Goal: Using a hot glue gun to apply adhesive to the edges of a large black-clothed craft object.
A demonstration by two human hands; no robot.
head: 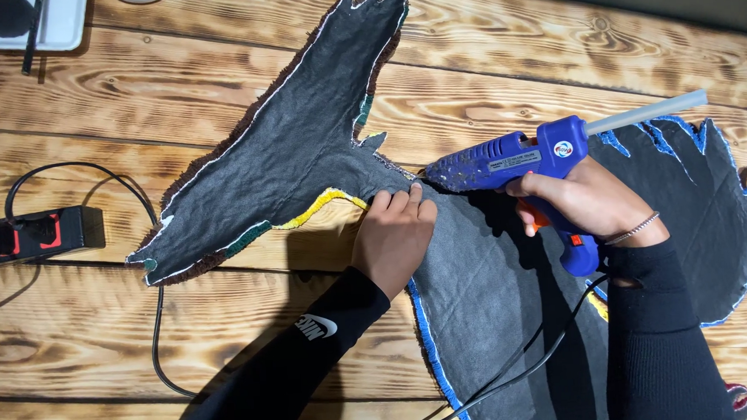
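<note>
A large shaped rug piece (293,146) lies face down on the wooden table, its dark grey backing up and coloured tufted edges showing. My left hand (394,234) presses its fingers flat on the backing near the yellow edge. My right hand (590,203) grips a blue hot glue gun (516,160) with a clear glue stick (645,112) in its back. The gun's nozzle points left, close to my left fingertips over the backing. Its black cord runs down toward the lower edge.
A black and red power strip (34,235) sits at the left edge with a black cable (154,332) looping over the wooden table (502,67). A white tray (57,26) is at the top left corner.
</note>
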